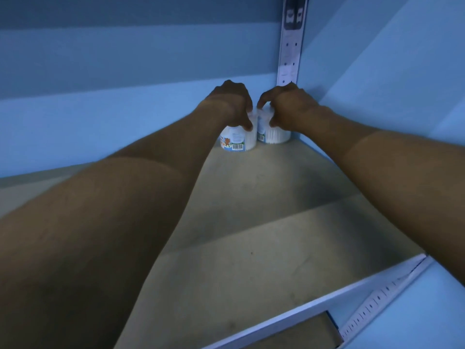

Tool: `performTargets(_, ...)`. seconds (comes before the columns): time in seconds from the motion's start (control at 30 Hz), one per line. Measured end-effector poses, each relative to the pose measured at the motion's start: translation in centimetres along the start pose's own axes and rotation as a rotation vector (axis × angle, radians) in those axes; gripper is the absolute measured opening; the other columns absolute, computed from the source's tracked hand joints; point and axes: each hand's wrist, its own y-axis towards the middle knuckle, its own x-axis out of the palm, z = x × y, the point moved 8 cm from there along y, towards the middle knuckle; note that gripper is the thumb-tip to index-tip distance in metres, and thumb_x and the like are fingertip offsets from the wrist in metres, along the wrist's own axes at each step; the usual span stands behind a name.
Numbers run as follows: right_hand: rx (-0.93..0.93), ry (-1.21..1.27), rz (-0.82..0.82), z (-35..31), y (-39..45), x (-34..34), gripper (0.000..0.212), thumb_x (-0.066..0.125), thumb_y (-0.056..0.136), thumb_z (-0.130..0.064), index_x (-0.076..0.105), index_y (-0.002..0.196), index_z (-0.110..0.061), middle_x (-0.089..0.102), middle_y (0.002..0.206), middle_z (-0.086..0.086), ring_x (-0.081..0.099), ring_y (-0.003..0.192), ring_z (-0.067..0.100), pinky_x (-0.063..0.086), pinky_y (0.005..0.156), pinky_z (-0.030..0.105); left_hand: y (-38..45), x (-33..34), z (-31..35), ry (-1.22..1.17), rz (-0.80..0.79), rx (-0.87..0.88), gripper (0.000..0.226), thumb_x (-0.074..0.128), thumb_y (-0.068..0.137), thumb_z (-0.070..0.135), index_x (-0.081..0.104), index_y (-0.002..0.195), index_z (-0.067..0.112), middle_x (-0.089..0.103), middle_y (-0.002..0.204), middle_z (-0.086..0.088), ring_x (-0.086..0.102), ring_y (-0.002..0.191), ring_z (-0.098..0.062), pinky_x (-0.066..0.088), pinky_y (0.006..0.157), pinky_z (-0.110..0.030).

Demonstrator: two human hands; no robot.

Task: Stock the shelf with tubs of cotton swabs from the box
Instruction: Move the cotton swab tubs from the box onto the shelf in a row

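Two round tubs of cotton swabs stand side by side at the back right corner of the shelf board [251,222]. My left hand [231,102] grips the left tub [236,141] from above; its label shows a bear and a barcode. My right hand [286,107] grips the right tub [275,136] from above, close to the corner upright. Both tubs stand upright and touch or nearly touch each other. Their lids are hidden under my fingers. The box is out of view.
A perforated metal upright [289,51] rises in the back corner. Blue walls close the shelf at the back and right. The white front rail [327,295] runs along the shelf's near edge, with a lower board [302,333] below it.
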Motion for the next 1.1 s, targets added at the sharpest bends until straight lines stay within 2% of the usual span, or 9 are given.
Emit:
performTargets(0.23, 0.026, -0.013, -0.021, 0.6, 1.7, 1.0, 0.053, 0.079, 0.079, -0.011, 0.064, 0.124, -0.033, 0.054, 0.137, 0.010, 0.052, 0.123, 0.031, 0.043, 0.098, 0.034, 0.6, 0.2, -0.9, -0.058, -0.010, -0.027, 0.053, 0.086, 0.068, 0.046, 0.070, 0.117, 0.032, 0.062, 0.127, 0.003, 0.059, 0.111, -0.019, 0.045, 0.080, -0.027)
performTargets(0.37, 0.035, -0.026, -0.034, 0.4, 1.9, 1.3, 0.057, 0.081, 0.077, -0.011, 0.062, 0.127, -0.031, 0.053, 0.138, 0.011, 0.053, 0.123, 0.033, 0.045, 0.098, 0.036, 0.6, 0.8, -1.2, -0.052, 0.005, -0.036, 0.053, 0.082, 0.074, 0.044, 0.067, 0.123, 0.032, 0.058, 0.132, 0.000, 0.056, 0.118, -0.022, 0.044, 0.086, -0.029)
performTargets(0.5, 0.035, -0.035, -0.023, 0.3, 1.9, 1.3, 0.056, 0.080, 0.078, -0.011, 0.062, 0.128, -0.030, 0.054, 0.137, 0.011, 0.054, 0.122, 0.033, 0.044, 0.099, 0.037, 0.5, 0.7, -1.4, -0.059, -0.009, -0.051, 0.053, 0.082, 0.073, 0.045, 0.067, 0.122, 0.032, 0.058, 0.131, 0.001, 0.056, 0.117, -0.022, 0.047, 0.090, -0.032)
performTargets(0.67, 0.064, -0.014, -0.021, 0.5, 1.8, 1.4, 0.056, 0.077, 0.081, -0.010, 0.060, 0.132, -0.029, 0.053, 0.139, 0.013, 0.053, 0.125, 0.033, 0.044, 0.100, 0.037, 0.4, 0.5, -1.4, -0.069, -0.014, -0.052, 0.053, 0.082, 0.074, 0.042, 0.067, 0.123, 0.031, 0.060, 0.132, 0.002, 0.056, 0.119, -0.019, 0.044, 0.087, -0.028)
performTargets(0.77, 0.072, 0.012, -0.035, 0.3, 1.2, 1.6, 0.060, 0.079, 0.081, -0.013, 0.058, 0.135, -0.029, 0.051, 0.143, 0.011, 0.049, 0.130, 0.032, 0.041, 0.104, 0.037, -0.5, 0.5, -1.2, -0.049, -0.074, -0.054, 0.059, 0.078, 0.078, 0.046, 0.060, 0.132, 0.031, 0.052, 0.141, 0.004, 0.050, 0.127, -0.019, 0.044, 0.098, -0.031)
performTargets(0.87, 0.097, 0.103, -0.002, 0.5, -0.5, -2.1, 0.069, 0.083, 0.080, -0.017, 0.054, 0.142, -0.023, 0.048, 0.149, 0.007, 0.041, 0.138, 0.027, 0.033, 0.112, 0.034, -2.2, -2.2, 0.0, -0.098, -0.085, -0.083, 0.072, 0.076, 0.076, 0.052, 0.050, 0.141, 0.034, 0.044, 0.150, 0.003, 0.043, 0.135, -0.020, 0.040, 0.107, -0.034)
performTargets(0.93, 0.099, 0.170, 0.053, 0.3, -2.6, -4.7, 0.072, 0.085, 0.078, -0.018, 0.054, 0.143, -0.019, 0.052, 0.148, 0.006, 0.043, 0.139, 0.025, 0.032, 0.114, 0.032, -4.2, -3.7, 1.4, -0.110, -0.075, -0.086, 0.078, 0.076, 0.075, 0.053, 0.045, 0.144, 0.035, 0.040, 0.153, 0.002, 0.041, 0.138, -0.020, 0.038, 0.108, -0.033)
performTargets(1.0, 0.078, 0.163, 0.063, 0.6, -2.8, -4.8, 0.072, 0.087, 0.075, -0.021, 0.057, 0.140, -0.018, 0.058, 0.143, 0.006, 0.048, 0.135, 0.026, 0.035, 0.113, 0.034, -4.0, -3.6, 1.2, -0.116, -0.051, -0.076, 0.079, 0.077, 0.076, 0.050, 0.044, 0.146, 0.033, 0.039, 0.155, 0.002, 0.037, 0.140, -0.019, 0.035, 0.109, -0.032)
performTargets(1.1, 0.111, 0.202, 0.032, -1.2, -7.1, -6.1, 0.068, 0.088, 0.072, -0.023, 0.062, 0.135, -0.019, 0.063, 0.136, 0.007, 0.052, 0.130, 0.028, 0.039, 0.108, 0.034, -8.1, -4.9, 2.0, -0.175, -0.038, -0.063, 0.073, 0.079, 0.077, 0.045, 0.050, 0.143, 0.030, 0.043, 0.152, 0.002, 0.037, 0.139, -0.019, 0.034, 0.109, -0.032)
